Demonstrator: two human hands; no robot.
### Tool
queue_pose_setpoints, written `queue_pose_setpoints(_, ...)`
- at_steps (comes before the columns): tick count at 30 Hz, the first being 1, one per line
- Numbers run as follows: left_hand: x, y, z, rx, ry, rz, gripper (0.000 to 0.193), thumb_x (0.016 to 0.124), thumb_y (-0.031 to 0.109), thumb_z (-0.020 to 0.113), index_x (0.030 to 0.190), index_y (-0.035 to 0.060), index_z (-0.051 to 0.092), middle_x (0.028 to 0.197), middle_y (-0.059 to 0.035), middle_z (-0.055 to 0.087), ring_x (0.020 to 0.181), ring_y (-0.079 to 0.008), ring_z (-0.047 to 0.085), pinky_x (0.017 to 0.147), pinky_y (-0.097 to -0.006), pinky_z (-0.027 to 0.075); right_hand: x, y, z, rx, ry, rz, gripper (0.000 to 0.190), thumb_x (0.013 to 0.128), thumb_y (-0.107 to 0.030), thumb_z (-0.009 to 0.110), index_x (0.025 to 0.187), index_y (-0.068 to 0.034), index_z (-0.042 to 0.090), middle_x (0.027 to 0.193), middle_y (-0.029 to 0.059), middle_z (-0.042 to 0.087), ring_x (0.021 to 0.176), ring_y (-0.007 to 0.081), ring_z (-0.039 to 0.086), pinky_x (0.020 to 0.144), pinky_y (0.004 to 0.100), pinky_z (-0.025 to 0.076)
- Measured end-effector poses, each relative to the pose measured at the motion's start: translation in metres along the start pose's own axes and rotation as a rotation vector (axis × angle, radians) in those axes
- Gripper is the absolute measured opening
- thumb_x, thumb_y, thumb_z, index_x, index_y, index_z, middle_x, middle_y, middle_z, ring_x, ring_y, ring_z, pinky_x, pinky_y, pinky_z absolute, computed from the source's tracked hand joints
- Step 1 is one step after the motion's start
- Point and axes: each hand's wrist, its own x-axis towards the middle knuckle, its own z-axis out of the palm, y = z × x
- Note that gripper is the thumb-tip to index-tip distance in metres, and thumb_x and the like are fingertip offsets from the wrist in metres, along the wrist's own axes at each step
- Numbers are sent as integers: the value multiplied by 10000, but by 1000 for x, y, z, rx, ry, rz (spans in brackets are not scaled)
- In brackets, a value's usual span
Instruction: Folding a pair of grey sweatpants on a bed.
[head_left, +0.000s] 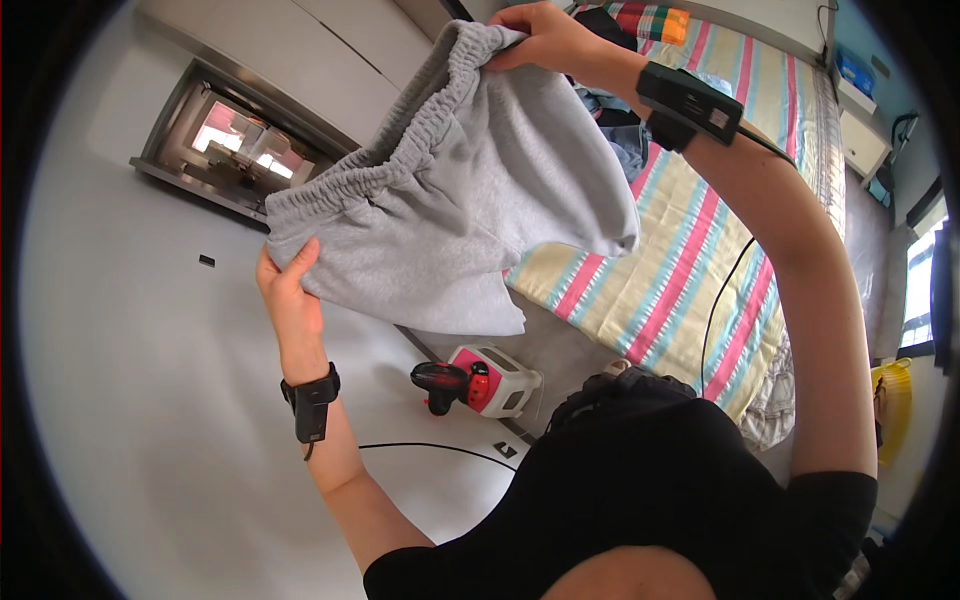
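Observation:
A pair of light grey sweat shorts (480, 180) with a gathered elastic waistband is stretched out in the air between my two hands. My left hand (292, 289) grips one end of the waistband, its thumb over the front of the cloth. At the top of the view, my right hand (536, 37) pinches the other end of the waistband. Both forearms wear black strapped devices with cables. Behind the shorts and my right forearm, dark and denim-blue clothes (626, 146) lie on the striped bedspread (675, 247), partly hidden.
On the floor beside the wall stands a white and pink plastic stool (495, 382) with a ladybird figure and a small black object at its side. A framed recess (247, 150) and cabinets are on the left. A plaid cloth (660, 22) lies at the bed's far end; a yellow basket (892, 409) is at right.

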Motion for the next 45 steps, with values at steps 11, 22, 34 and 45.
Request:
queue_pose_setpoints(11,18,-8,-1,366,-23,135,246,747,9,740,956,-10,612,971,-52,633,884,-112,554,816,-253,421,15,29,7,-315,60,49,389,654,-143,792,1026,-84,693,939,65,703,887,191,654,810,293,502)
queue_pose_setpoints(22,20,-19,14,351,-80,12,325,744,42,739,1043,-25,633,951,-56,662,876,-128,598,855,-257,429,4,52,18,-252,59,157,362,667,-133,767,1018,-78,698,942,72,701,896,208,654,810,307,512)
queue_pose_setpoints(34,14,-27,23,314,-66,-68,318,770,67,719,1055,-47,637,990,-79,666,911,-144,601,881,-272,421,0,65,18,-143,13,198,374,646,-87,722,1019,-70,702,945,67,698,896,192,650,816,286,509)
queue_pose_setpoints(45,15,-49,8,249,-133,-105,376,769,44,719,1114,-55,605,1048,-90,648,979,-166,590,913,-284,409,-9,73,14,-88,-77,220,377,631,-77,741,1006,-78,707,928,69,697,886,183,647,798,280,510)
